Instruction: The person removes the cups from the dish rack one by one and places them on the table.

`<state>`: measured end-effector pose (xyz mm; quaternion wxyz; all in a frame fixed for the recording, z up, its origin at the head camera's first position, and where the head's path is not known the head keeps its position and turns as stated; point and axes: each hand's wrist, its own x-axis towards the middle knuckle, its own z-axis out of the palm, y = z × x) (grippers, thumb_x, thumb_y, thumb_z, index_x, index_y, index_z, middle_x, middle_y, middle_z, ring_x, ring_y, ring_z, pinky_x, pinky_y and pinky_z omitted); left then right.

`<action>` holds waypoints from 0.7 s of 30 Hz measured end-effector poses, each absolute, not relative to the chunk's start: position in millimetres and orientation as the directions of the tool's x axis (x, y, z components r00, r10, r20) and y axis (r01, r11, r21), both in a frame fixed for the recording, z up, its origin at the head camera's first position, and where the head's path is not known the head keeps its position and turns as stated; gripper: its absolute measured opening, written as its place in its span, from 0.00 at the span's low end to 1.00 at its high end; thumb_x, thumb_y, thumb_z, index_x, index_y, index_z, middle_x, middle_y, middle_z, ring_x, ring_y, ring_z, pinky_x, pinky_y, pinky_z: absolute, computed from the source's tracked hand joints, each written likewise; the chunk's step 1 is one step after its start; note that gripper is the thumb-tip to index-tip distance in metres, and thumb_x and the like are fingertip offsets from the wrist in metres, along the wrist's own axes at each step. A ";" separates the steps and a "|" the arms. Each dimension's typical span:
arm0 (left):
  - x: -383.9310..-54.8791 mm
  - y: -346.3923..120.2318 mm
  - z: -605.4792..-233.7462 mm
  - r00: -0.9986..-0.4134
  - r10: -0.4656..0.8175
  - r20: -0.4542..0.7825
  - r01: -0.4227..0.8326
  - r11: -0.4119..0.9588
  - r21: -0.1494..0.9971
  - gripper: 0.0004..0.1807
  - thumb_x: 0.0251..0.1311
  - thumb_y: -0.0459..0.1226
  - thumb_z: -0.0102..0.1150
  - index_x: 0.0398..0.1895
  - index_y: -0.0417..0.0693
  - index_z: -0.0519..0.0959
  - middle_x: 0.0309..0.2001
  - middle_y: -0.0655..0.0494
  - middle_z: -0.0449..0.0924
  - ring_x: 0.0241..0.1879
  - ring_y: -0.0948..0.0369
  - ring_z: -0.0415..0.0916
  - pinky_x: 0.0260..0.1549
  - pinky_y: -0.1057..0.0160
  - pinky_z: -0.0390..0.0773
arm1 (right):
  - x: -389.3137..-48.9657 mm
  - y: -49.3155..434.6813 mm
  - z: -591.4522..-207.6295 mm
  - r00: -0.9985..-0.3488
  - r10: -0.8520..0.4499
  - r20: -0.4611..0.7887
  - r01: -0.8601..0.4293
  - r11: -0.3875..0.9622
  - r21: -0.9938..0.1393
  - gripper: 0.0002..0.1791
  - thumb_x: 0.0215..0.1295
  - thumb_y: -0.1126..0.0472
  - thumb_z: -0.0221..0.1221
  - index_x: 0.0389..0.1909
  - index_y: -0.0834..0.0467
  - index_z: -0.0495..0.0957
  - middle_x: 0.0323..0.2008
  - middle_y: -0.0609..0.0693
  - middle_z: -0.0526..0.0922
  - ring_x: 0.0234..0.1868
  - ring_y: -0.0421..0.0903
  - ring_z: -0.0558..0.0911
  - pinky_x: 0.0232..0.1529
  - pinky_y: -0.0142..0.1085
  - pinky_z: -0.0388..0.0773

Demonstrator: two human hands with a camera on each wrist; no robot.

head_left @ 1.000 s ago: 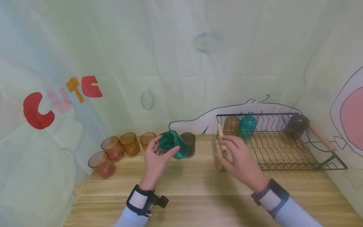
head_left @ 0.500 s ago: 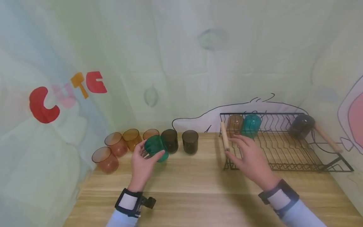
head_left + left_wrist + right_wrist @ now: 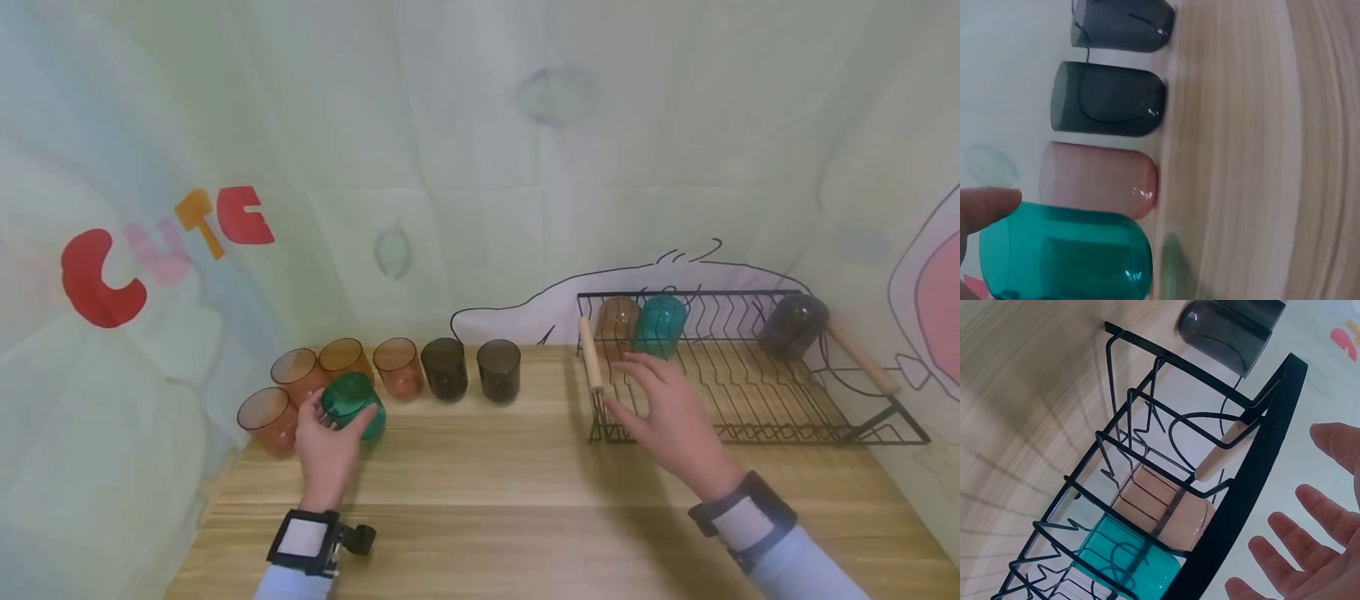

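Holding green cup, rim up, in left hand, before amber cup, on or just over desk, with right hand loose, empty, by rack; probably light, stiff, slick, breakable, best gripped round sides.

Creased pale green backdrop with colourful CUTE lettering behind a light wood-grain tabletop.

Right hand, fingers apart, beside black wire rack with wooden handle; within, teal glass and brown glass; beyond, a dark glass
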<state>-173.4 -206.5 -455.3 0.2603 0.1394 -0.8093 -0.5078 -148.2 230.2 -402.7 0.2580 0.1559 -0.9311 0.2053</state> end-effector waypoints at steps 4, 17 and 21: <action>-174.6 -211.5 -458.7 -0.795 -0.522 0.310 0.017 0.491 0.871 0.44 0.44 0.48 0.71 0.62 0.42 0.61 0.57 0.45 0.67 0.54 0.50 0.67 0.50 0.51 0.68 | -148.8 230.5 -401.3 -0.800 -0.198 0.566 -0.417 0.863 -0.287 0.27 0.55 0.44 0.63 0.53 0.53 0.74 0.58 0.53 0.70 0.57 0.51 0.68 0.56 0.50 0.66; -178.0 -225.6 -468.3 -0.778 -0.560 0.286 -0.069 0.528 0.846 0.45 0.48 0.52 0.67 0.65 0.43 0.57 0.58 0.42 0.66 0.56 0.48 0.65 0.53 0.44 0.64 | -147.4 232.4 -399.8 -0.786 -0.204 0.584 -0.425 0.863 -0.271 0.28 0.55 0.43 0.63 0.52 0.54 0.74 0.57 0.53 0.71 0.57 0.51 0.69 0.55 0.50 0.67; -179.6 -228.7 -470.9 -0.780 -0.560 0.279 -0.094 0.546 0.832 0.46 0.49 0.55 0.65 0.66 0.43 0.56 0.58 0.42 0.65 0.56 0.47 0.64 0.53 0.43 0.64 | -147.1 232.4 -399.9 -0.788 -0.207 0.581 -0.421 0.868 -0.262 0.28 0.56 0.42 0.62 0.52 0.54 0.74 0.57 0.53 0.71 0.57 0.52 0.69 0.55 0.50 0.67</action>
